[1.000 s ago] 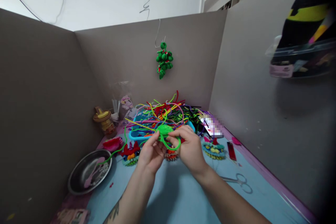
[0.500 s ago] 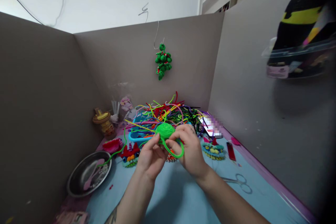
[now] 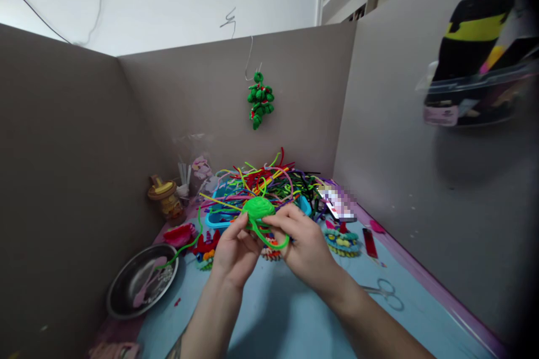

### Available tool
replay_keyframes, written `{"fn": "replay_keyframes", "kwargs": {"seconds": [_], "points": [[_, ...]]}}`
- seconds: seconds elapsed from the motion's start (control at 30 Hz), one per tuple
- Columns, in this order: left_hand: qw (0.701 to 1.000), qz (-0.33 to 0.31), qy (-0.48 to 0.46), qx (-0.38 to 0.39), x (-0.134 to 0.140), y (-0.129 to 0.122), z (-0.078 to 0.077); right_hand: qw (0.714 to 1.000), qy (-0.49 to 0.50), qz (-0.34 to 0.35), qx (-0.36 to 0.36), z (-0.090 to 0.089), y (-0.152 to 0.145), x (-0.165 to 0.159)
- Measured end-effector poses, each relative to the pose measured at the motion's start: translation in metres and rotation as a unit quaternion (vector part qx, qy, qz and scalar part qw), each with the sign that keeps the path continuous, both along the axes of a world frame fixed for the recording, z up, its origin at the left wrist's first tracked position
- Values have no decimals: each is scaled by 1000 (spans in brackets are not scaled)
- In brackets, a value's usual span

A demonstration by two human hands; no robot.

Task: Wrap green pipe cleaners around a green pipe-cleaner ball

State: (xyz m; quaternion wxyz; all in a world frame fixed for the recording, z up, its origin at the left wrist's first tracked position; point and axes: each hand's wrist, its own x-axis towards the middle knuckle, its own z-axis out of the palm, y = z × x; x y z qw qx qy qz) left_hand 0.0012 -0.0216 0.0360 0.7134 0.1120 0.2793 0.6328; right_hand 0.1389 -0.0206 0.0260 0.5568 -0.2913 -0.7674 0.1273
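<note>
One metal bowl (image 3: 113, 286), a pink scoop (image 3: 148, 280) lying in it, sits at the left of a blue work surface (image 3: 269, 308). Right of it, the left hand (image 3: 236, 255) pinches the left edge of a bright green coil (image 3: 259, 207) between thumb and fingers. The coil is held above the middle of the surface, in front of a blue tray (image 3: 217, 222) heaped with colored strands. A green loop (image 3: 275, 245) hangs from its near side. The piece looks light and fuzzy, likely soft to squeeze yet springy, with little chance of slipping; a hard press could distort its layered turns. The rim appears the best hold, thumb and fingers on opposite faces, the loop left free. At right, the right hand (image 3: 309, 244) pinches the coil's near right edge, though which layer lies between its fingertips cannot be told. Farther right, metal scissors (image 3: 386, 293) lie on the surface, well apart from the coil.
</note>
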Motion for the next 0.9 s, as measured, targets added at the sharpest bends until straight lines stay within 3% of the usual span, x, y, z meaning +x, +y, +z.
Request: {"fn": "replay_keyframes", "kwargs": {"seconds": [0.27,0.47,0.73,0.9], "points": [[999,-45,-4,17,-1,-5,0,994,16,-90,52,3,-3,-1],[999,-34,15,32,4,-6,0,984,-8,-123,130,3,-11,-2],[981,7,79,177,10,-6,-9,993,56,-92,52,-1,-5,-3],[984,13,86,155,9,-6,-11,989,108,-101,5,-1,-5,-3]]}}
